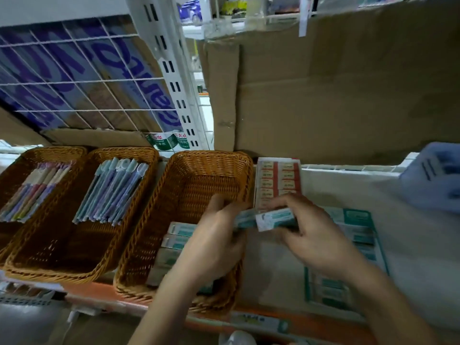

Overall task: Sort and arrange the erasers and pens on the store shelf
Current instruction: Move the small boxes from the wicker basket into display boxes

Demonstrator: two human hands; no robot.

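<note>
My left hand and my right hand together hold a small stack of teal-and-white erasers over the right rim of a wicker basket. Several more teal erasers lie in a column inside that basket, partly hidden by my left forearm. A display box of teal erasers sits under my right hand. A box of red-and-white erasers stands behind it. Two wicker baskets hold pens: blue-grey pens and pastel pens.
Large cardboard boxes stand behind the shelf. A white slotted upright and wire grid rise at the back left. A blurred blue object lies at the right. The shelf's orange front edge runs below the baskets.
</note>
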